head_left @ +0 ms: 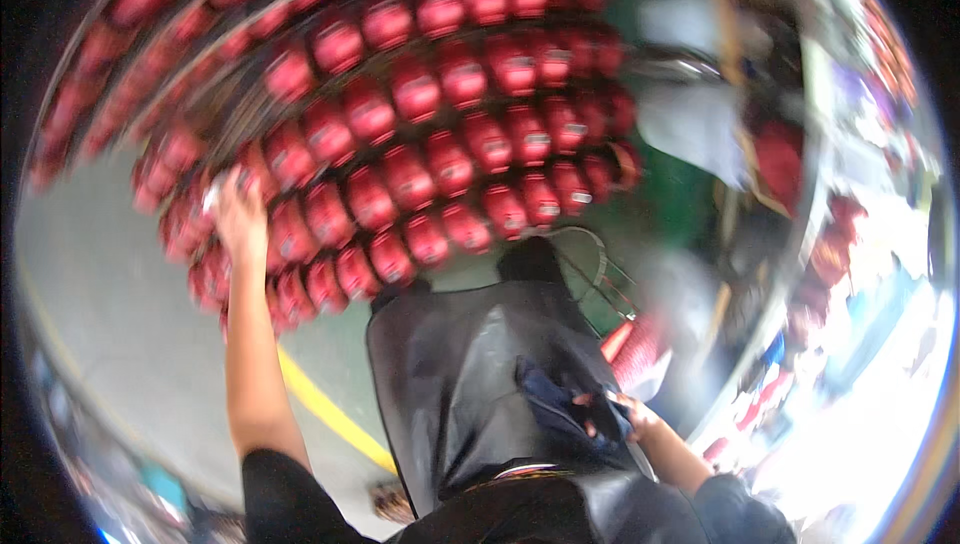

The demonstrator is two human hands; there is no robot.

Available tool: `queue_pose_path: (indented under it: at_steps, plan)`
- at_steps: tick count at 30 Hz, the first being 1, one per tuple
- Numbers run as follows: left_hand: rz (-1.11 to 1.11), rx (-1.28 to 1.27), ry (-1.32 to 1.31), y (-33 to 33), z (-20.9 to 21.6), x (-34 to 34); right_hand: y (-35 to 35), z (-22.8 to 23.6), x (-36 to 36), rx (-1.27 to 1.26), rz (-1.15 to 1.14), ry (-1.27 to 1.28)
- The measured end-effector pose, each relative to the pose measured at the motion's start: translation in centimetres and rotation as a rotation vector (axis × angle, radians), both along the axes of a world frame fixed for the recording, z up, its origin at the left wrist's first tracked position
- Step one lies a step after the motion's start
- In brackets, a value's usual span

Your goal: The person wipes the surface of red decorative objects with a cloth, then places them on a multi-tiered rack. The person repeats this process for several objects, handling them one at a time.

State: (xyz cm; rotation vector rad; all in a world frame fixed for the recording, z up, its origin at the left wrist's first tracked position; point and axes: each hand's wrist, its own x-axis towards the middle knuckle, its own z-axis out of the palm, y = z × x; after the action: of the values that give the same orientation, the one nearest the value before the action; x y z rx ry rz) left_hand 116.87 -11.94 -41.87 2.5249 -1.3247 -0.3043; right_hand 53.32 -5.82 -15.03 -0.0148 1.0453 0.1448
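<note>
At red items (410, 176), left grip (240, 216) blurred; hold unclear.

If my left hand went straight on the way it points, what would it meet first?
Your left hand would probably meet the shiny red piece just ahead of it; blur hides whether they already touch.

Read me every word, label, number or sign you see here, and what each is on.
No text is readable.
Glossy red rounded pieces: small pale marks, too blurred to read.
Black apron: no lettering visible.
Anything farther right: too blurred to tell.
</note>
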Motion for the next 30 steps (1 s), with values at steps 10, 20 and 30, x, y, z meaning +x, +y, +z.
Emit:
queue_pose_path:
  at_steps: [10, 20, 30]
  plan:
    - [-0.650, -0.599, 0.932, -22.7, 27.9, -46.2, -0.1, 6.0, -10.0, -0.142, -0.510, -0.079]
    - [-1.597, -0.528, 0.704, -33.7, 43.9, -83.9, -1.2, 8.9, -21.2, -0.376, -0.907, -0.146]
    - [-1.962, -0.399, 0.532, -38.1, 45.3, -87.7, -0.8, 8.4, -23.4, -0.367, -1.060, -0.163]
